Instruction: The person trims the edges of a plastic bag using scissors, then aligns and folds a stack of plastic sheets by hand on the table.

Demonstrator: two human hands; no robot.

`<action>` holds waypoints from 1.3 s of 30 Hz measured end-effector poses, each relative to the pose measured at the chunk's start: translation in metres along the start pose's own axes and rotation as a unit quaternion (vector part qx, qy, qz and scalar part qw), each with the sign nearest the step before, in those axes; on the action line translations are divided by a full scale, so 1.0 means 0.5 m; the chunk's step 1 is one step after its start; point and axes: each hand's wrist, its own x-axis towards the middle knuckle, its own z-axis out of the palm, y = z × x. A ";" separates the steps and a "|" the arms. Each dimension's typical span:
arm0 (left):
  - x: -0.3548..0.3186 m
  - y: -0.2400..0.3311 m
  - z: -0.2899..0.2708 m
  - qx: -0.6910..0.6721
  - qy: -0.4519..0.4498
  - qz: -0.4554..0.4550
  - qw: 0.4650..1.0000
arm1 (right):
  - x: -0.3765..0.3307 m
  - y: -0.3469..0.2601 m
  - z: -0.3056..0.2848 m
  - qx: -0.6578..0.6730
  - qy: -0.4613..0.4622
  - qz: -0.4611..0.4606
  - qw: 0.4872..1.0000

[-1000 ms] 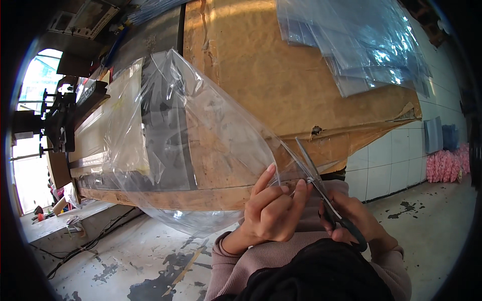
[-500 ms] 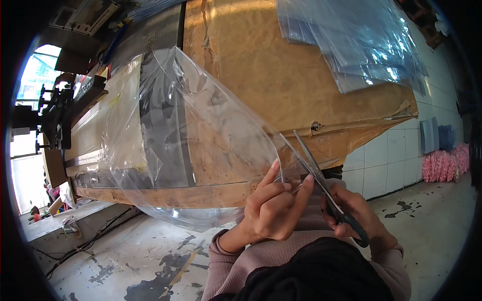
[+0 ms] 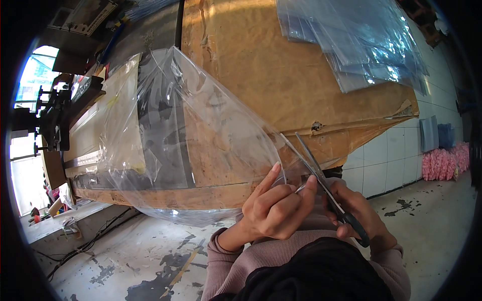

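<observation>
A large clear plastic sheet point(image 3: 228, 130) drapes over the near part of the worktable and sags past its front edge. My left hand point(image 3: 273, 208) grips the sheet's right corner between curled fingers and thumb, with the index finger stretched along the plastic edge. In my right hand point(image 3: 354, 208) are scissors point(image 3: 326, 188) with black handles. Their long metal blades are parted and point away from me, right beside the sheet's edge and my left fingertips. Whether the plastic lies between the blades is hard to make out.
Brown paper point(image 3: 261, 65) covers the table. A pile of bluish clear plastic bags point(image 3: 361, 50) lies at the far right. Black clamp-like machine parts point(image 3: 55, 115) stand at the left. Pink bundles point(image 3: 444, 163) sit on the floor by the tiled wall point(image 3: 376, 163).
My left hand has shifted very slightly, its fingers bunching a little closer to the scissors. The sheet's hanging part has risen a little. The scissors stay nearly in place with their blades parted.
</observation>
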 end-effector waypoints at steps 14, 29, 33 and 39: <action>-0.007 0.001 0.000 0.015 -0.001 0.005 1.000 | 0.005 0.023 -0.005 0.137 -0.010 0.051 0.989; -0.037 -0.002 -0.012 0.094 -0.035 0.073 0.992 | -0.004 0.030 -0.017 0.061 -0.053 0.018 0.997; -0.028 -0.004 -0.002 0.099 -0.011 0.102 0.990 | -0.005 0.016 -0.010 0.051 -0.044 0.004 0.998; -0.027 0.003 0.014 0.097 0.050 0.071 0.992 | 0.001 0.016 -0.016 0.010 -0.033 -0.012 0.999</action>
